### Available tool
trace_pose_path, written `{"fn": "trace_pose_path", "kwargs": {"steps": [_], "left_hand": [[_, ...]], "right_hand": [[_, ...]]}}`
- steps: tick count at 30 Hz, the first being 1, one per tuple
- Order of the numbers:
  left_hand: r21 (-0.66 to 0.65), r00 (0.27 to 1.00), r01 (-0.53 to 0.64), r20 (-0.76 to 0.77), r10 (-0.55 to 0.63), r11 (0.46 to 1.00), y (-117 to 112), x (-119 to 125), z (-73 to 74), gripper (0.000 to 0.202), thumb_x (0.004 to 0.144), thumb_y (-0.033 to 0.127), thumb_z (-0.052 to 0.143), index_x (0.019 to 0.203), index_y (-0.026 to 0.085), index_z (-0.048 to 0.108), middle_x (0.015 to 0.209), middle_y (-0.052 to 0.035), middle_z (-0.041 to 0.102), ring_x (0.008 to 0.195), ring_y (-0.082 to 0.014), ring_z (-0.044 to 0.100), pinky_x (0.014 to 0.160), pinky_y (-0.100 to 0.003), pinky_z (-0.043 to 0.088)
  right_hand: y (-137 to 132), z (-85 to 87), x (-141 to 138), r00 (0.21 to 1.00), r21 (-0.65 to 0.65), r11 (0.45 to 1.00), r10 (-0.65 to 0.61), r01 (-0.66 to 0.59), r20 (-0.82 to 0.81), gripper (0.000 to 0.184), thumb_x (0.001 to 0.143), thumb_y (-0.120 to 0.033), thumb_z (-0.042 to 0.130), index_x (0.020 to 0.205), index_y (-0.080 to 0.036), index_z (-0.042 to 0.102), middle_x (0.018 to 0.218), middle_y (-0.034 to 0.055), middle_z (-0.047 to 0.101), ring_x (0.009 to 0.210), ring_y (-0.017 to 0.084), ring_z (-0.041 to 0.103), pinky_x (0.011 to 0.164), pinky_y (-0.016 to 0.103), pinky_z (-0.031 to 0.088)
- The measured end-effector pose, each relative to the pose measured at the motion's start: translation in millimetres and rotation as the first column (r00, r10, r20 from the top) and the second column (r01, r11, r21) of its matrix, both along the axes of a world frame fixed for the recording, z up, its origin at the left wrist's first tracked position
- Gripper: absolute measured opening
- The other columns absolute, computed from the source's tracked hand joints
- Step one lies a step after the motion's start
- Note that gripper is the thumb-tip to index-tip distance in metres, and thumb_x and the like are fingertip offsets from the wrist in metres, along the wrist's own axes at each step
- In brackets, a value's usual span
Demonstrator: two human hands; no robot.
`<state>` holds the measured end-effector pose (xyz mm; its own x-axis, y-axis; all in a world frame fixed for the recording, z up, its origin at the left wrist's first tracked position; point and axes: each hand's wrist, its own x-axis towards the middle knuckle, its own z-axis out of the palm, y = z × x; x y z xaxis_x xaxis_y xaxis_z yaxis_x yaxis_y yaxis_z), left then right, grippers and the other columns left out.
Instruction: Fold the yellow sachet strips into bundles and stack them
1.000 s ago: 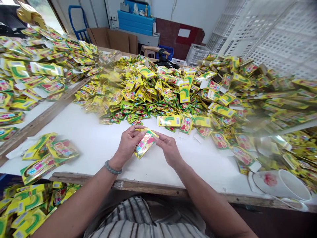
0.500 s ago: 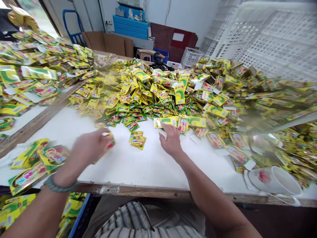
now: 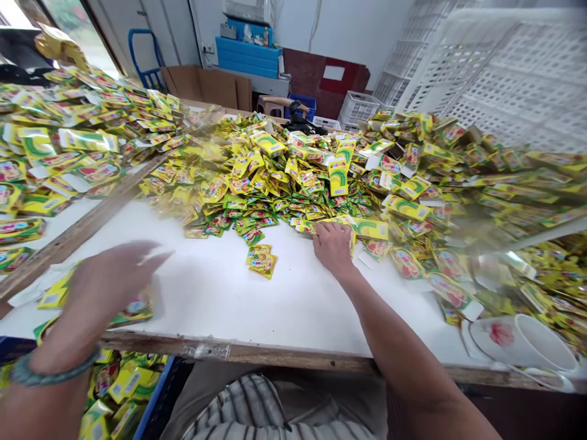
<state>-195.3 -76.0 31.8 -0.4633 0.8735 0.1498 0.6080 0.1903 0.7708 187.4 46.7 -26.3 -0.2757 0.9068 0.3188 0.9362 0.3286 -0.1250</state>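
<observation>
Left hand (image 3: 114,278) is blurred and spread wide, fingers stretched out and palm down. Nothing shows in its grasp. It hangs just above a small stack of yellow-green packets (image 3: 137,307) that lies at the near left corner of the white table (image 3: 257,305).

The right hand (image 3: 333,244) lies palm down further out, with its fingers bent over the near edge of the big heap. Its fingertips touch a flat yellow pack (image 3: 372,228). Whether it grips that pack or only presses on it cannot be told.

Between the two hands, nearer the right one, a pair of small sachets (image 3: 262,261) lies alone on the bare tabletop, touching neither hand.

Beyond the right hand the heap of sachets (image 3: 275,171) rises and spreads away to its right. A beaded bracelet (image 3: 43,374) sits on the left wrist. Below that wrist, under the table's wooden edge (image 3: 284,357), a blue bin (image 3: 153,391) holds more packets.

Further left of the left hand, past a wooden rail, a second pile of packets (image 3: 68,140) covers another surface. Right of the right forearm, at the near edge of the table, a white cup (image 3: 527,342) with a pink flower lies tipped on its side. White lattice crates (image 3: 504,67) stand behind the heap, up and to the right of the right hand.
</observation>
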Motion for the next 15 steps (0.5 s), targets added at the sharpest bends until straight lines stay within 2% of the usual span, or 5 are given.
{"fn": "trace_pose_path", "kwargs": {"steps": [2,4,8,11,15], "left_hand": [[-0.123,0.993,0.105,-0.035,-0.11,0.987,21,41,-5.3,0.029,0.066,0.053,0.075,0.073,0.025,0.077,0.069,-0.0059,0.073,0.071,-0.0286,0.063,0.059,-0.031,0.039],[-0.081,0.954,0.277,0.143,-0.264,0.957,41,80,-15.0,0.033,0.069,0.055,0.074,0.077,0.023,0.077,0.079,-0.0062,0.076,0.075,-0.0265,0.065,0.063,-0.031,0.044],[0.109,0.623,0.431,0.682,-0.383,0.896,67,132,-32.4,0.048,0.062,0.045,0.085,0.099,0.019,0.071,0.099,-0.0084,0.075,0.092,-0.0242,0.068,0.077,-0.031,0.051],[0.243,0.439,0.408,0.793,-0.422,0.88,72,141,-35.5,0.046,0.063,0.043,0.085,0.097,0.017,0.067,0.088,-0.0052,0.074,0.085,-0.0197,0.068,0.077,-0.03,0.052],[0.276,0.441,0.147,0.842,-0.312,0.95,72,127,-33.8,0.046,0.055,0.04,0.089,0.088,0.017,0.065,0.079,-0.0008,0.071,0.073,-0.0153,0.065,0.069,-0.027,0.052]], "right_hand": [[-4,1.6,-4,0.997,0.026,0.999,-0.025,0.027,-0.072,0.031,0.091,-0.018,0.047,0.116,-0.014,0.065,0.112,0.0141,0.07,0.108,0.028,0.056,0.094,0.042,0.031],[-11,5.6,-14,0.984,0.054,0.998,-0.035,0.045,-0.174,0.03,0.093,-0.022,0.048,0.115,-0.014,0.066,0.108,0.0142,0.071,0.105,0.028,0.057,0.092,0.041,0.034],[-31,17.7,-46,0.919,0.077,0.988,0.155,-0.136,-0.361,0.03,0.095,-0.03,0.048,0.117,-0.019,0.066,0.111,0.0116,0.071,0.104,0.027,0.059,0.09,0.038,0.04],[-41,25.2,-76,0.826,-0.001,0.935,0.314,-0.356,-0.469,0.027,0.095,-0.034,0.051,0.114,-0.022,0.067,0.109,0.0087,0.072,0.103,0.025,0.061,0.09,0.037,0.043],[-31,24.9,-109,0.651,-0.083,0.861,0.312,-0.501,-0.693,0.029,0.095,-0.04,0.052,0.116,-0.024,0.064,0.111,0.0064,0.071,0.101,0.021,0.063,0.088,0.033,0.047]]}}
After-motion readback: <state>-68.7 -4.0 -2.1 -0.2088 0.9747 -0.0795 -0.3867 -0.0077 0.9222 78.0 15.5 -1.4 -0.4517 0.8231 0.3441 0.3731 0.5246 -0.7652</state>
